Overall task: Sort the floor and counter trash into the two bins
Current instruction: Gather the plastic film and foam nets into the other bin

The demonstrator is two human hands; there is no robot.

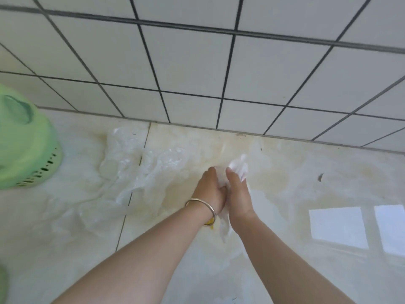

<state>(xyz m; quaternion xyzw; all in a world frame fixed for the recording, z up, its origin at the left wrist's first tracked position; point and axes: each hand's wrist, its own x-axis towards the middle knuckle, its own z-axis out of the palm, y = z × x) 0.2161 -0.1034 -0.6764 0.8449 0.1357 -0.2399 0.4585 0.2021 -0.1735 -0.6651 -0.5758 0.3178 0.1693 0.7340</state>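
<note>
Both my hands meet low over the pale floor. My left hand, with a metal bangle on its wrist, and my right hand together grip a crumpled white tissue, which sticks out above my fingers and hangs below my wrists. A bit of something yellow shows under my left wrist. To the left, a thin clear plastic bag lies spread on the floor. A green plastic bin stands at the far left edge, partly cut off.
A white tiled wall with dark grout rises just beyond the bag and my hands. The glossy floor has yellowish stains and a bright window reflection at right.
</note>
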